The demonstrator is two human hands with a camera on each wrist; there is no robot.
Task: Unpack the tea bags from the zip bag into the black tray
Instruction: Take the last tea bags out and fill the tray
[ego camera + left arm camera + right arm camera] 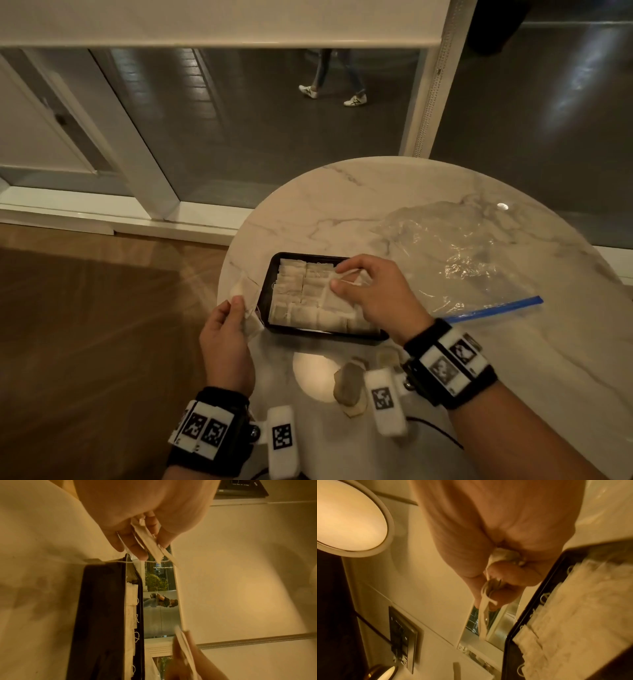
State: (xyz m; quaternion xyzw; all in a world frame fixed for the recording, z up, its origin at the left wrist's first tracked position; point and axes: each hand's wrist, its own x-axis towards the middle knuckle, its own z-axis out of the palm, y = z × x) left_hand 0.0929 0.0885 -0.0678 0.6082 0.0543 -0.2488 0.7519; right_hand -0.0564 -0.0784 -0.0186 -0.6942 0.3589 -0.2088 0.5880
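Note:
The black tray [274, 263] sits mid-table, nearly filled with rows of pale tea bags [308, 301]. My left hand [236, 305] is just left of the tray and grips a few tea bags [249, 294]; the left wrist view shows them pinched between thumb and fingers [149, 543] beside the tray wall [102, 615]. My right hand [337, 275] hovers over the tray's right half and pinches a tea bag [349, 277]; its wrist view shows the bag [483, 615] hanging from curled fingers next to the tray [518, 622]. The clear zip bag [455, 253] with a blue seal lies flat to the right.
The round marble table [359, 192] ends close to my left hand, with wooden floor beyond. A couple of loose tea bags [349, 383] lie on the table near me, beside a bright lamp reflection [311, 377]. A glass wall stands behind the table.

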